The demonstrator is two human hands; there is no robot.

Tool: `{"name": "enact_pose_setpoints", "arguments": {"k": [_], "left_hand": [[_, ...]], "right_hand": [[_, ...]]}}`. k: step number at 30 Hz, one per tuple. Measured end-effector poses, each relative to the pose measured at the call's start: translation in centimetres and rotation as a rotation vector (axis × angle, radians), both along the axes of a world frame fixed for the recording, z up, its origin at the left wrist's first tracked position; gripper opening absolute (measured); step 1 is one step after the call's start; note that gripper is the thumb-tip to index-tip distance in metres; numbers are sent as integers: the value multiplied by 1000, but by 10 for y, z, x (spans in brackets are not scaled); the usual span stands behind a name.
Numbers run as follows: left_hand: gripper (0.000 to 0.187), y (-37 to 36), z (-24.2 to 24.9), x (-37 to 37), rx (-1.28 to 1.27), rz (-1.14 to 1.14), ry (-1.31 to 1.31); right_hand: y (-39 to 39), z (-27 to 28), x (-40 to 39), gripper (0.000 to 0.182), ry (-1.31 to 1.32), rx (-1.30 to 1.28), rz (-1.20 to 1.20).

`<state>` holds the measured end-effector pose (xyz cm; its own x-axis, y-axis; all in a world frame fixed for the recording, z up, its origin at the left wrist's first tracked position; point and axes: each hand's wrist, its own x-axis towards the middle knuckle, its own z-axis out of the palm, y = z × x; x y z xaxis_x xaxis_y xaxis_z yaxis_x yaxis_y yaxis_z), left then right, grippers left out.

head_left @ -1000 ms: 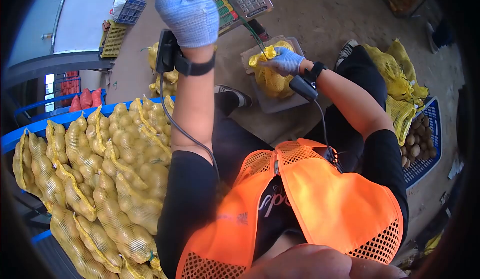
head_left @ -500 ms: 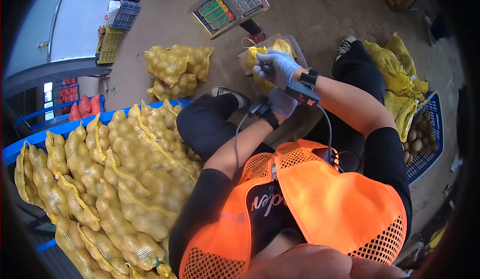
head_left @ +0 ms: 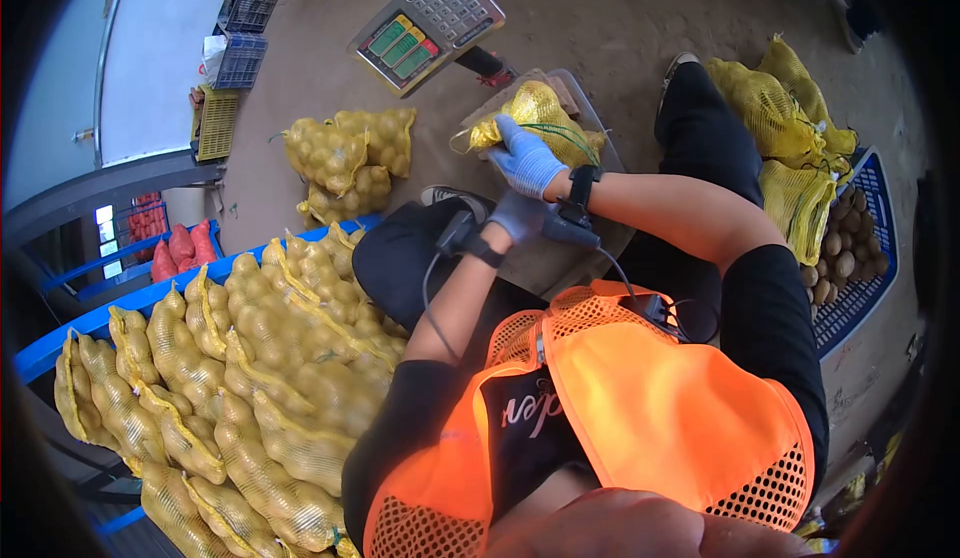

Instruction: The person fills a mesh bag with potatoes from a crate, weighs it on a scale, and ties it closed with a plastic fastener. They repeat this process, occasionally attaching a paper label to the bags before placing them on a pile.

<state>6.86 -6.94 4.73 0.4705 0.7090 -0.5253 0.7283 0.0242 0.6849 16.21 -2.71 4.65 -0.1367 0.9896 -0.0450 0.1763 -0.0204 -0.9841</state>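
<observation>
The yellow mesh bag (head_left: pixel 545 108) sits on the scale platform (head_left: pixel 607 128), at 12 o'clock from the orange vest (head_left: pixel 660 388) and at 4 o'clock from the scale display (head_left: pixel 428 26). Its long axis runs roughly from 3 to 9 o'clock; the gathered neck (head_left: pixel 484 136) points between 8 and 9 o'clock, with the fuller body toward 2 o'clock. A green cord (head_left: pixel 572 138) crosses the body on its near side.

The gloved right hand (head_left: pixel 533 161) is closed at the neck, fingers pinching the bunched mesh. The gloved left hand (head_left: pixel 520 215) lies just beside it at 6 o'clock, partly covered; its grip cannot be told.

Compared with half a second ago, the neck has swung down from about 10 o'clock, and the green cord now shows across the bag. The left hand has shifted toward 8 o'clock in the view.
</observation>
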Motion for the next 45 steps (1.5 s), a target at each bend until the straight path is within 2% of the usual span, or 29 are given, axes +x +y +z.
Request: {"name": "enact_pose_setpoints", "arguments": {"k": [1, 3, 5, 7, 9, 12, 13, 16, 17, 18, 19, 21, 22, 23, 25, 26, 28, 30, 31, 33, 34, 36, 37, 39, 40, 41, 42, 44, 45], "left_hand": [[24, 7, 18, -16, 354, -318, 409], [25, 26, 73, -31, -6, 765, -26], [27, 47, 102, -18, 705, 581, -34], [27, 71, 108, 12, 1044, 23, 81], [25, 87, 75, 20, 864, -308, 316], [23, 110, 64, 40, 596, -378, 614], [23, 120, 54, 35, 593, -390, 615], [16, 131, 37, -7, -211, 546, -506], [13, 134, 21, -27, -289, 720, -691], [13, 125, 24, -37, -325, 900, -736], [14, 111, 27, -45, -359, 1080, -779], [15, 83, 26, -53, -318, 1015, -880], [14, 66, 29, -50, -211, 930, -808], [12, 57, 7, -47, 59, 807, -824], [10, 35, 39, -9, 729, 400, -250], [12, 31, 56, 3, 741, 358, -19], [13, 45, 66, 14, 835, 389, -53], [13, 71, 69, 15, 807, 449, 61], [14, 81, 65, 14, 856, 466, 127], [15, 106, 41, 8, 1005, 470, 151], [15, 116, 28, 2, 1014, 484, 161], [18, 128, 0, -13, 571, 680, -24], [18, 131, -16, -19, 569, 688, -18], [20, 131, -43, -23, 14, 1003, -603], [20, 121, -22, -21, -290, 1121, -580], [20, 120, -21, -24, -291, 1125, -580], [19, 118, -21, -29, -421, 1170, -778], [19, 113, -23, -34, -573, 1296, -1045], [20, 108, -31, -44, -613, 1192, -1085]], "right_hand": [[0, 2, 2, 26, -40, 9, 43], [-3, 8, 6, 26, -18, -7, 64], [-4, 5, 6, 25, -87, 88, 95], [1, -25, 0, 24, -114, 288, 138], [0, -40, -5, 22, -134, 495, 172], [-4, -39, 2, 21, -170, 521, 85], [-1, -31, 8, 22, -152, 395, 107], [5, -14, 21, 24, 4, 192, 108], [10, -8, 27, 25, 127, 121, 79], [16, 5, 34, 25, 343, -219, 174], [28, 9, 42, 25, 345, -214, 174], [47, 11, 58, 22, 789, -752, 217], [48, 19, 57, 25, 851, -807, 182], [51, 10, 52, 28, 1044, -849, 203], [52, 17, 51, 35, 1285, -924, 332], [51, 16, 52, 38, 1262, -911, 357], [59, -21, 55, 46, 769, -369, 494], [60, -20, 43, 54, 390, -107, 460], [53, 7, 48, 57, 463, -383, 365], [64, 23, 57, 61, 55, -474, 492], [61, 29, 54, 49, 69, -413, 408], [60, 19, 52, 43, 84, -314, 421], [57, 8, 52, 39, 102, -227, 415], [47, -2, 46, 39, 230, -272, 230], [44, 10, 45, 39, 38, -157, 230], [43, 16, 44, 39, -150, -40, 228], [42, 10, 41, 40, -100, 187, 285], [39, -3, 37, 38, -187, 249, 284], [38, -10, 42, 37, -284, 314, 276]]}}
